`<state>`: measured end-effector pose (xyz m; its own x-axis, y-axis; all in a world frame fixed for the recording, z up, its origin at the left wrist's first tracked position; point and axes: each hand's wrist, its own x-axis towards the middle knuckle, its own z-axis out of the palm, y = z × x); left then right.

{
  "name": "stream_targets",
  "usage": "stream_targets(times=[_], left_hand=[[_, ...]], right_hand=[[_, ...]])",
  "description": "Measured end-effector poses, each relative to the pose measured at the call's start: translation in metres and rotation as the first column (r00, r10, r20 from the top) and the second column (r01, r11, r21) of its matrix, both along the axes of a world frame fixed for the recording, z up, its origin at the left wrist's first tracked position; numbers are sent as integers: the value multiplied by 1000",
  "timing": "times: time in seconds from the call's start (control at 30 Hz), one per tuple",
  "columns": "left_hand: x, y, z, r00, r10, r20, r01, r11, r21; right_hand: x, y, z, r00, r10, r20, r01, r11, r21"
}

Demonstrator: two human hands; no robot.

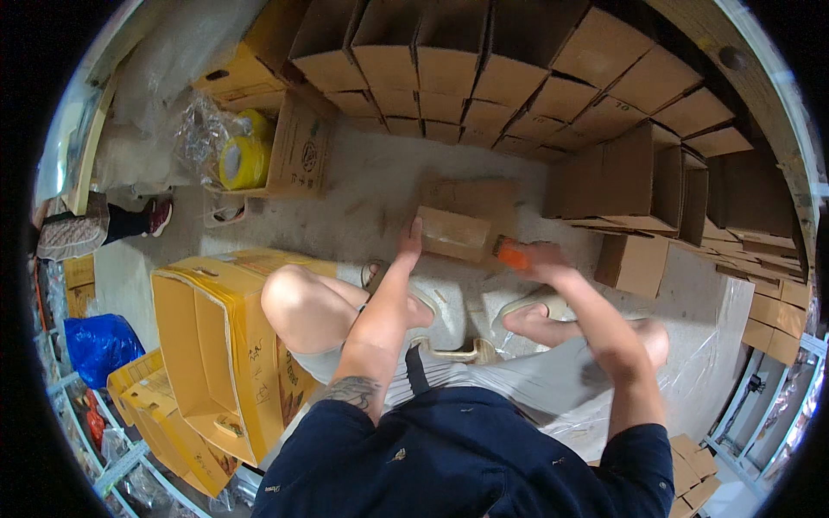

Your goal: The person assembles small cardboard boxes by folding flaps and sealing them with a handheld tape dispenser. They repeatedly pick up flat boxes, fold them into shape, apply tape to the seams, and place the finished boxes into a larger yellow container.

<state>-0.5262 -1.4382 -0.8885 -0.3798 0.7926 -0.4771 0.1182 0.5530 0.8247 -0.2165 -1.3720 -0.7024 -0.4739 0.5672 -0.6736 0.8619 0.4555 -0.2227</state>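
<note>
A small brown cardboard box (453,233) lies on the floor in front of my feet, with a shiny strip along its top face. My left hand (411,240) holds the box at its left end, fingers along the side. At the box's right end, my right hand (546,259) grips an orange tape dispenser (513,254); its finer parts are blurred. Just beyond the box, a flat brown cardboard piece (471,195) shows, partly covered by it.
Brown open cartons (449,69) stand stacked along the far side and right. A carton (298,147) at the left holds yellow tape rolls (243,161). A large yellow carton (203,345) stands by my left knee. Another person's shoe (161,216) is at the far left.
</note>
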Motion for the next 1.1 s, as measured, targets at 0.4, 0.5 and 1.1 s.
stream_targets(times=[0.4,0.5,1.1], left_hand=[[-3,4,12,992,-98,-86,64,941,-334],[-3,3,14,993,-88,-83,63,963,-263],[-79,-35,-57,888,460,0,-438,846,-305]], right_hand=[[-13,-1,-150,958,-247,-143,281,902,328],[-18,-21,-206,868,-443,-224,486,849,205],[-157,-20,-144,-90,-912,-401,610,268,-746]])
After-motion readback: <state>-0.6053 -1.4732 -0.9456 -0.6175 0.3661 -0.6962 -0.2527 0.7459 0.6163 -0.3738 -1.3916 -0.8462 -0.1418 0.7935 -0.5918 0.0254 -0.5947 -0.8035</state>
